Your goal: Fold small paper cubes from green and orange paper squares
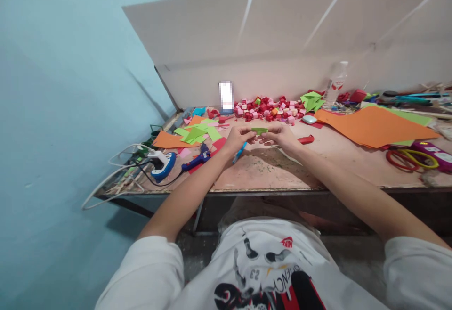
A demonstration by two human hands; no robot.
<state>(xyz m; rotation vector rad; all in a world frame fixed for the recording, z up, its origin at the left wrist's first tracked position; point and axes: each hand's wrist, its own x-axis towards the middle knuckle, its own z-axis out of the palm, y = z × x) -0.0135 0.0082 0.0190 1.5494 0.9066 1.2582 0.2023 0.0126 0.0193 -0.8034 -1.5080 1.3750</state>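
Observation:
A small piece of green paper is held up between my two hands, above the middle of the table. My left hand pinches its left end, and my right hand pinches the right end. Below my left hand lies a blue pen-like tool. A red-handled tool, perhaps a cutter, lies just beyond my right wrist. Behind my hands spreads a heap of small red and pink folded paper cubes.
Green paper pieces, a blue glue gun and a corded power strip lie left. A lit phone leans against the back board. Orange sheets, a plastic bottle and rubber bands or cords are right.

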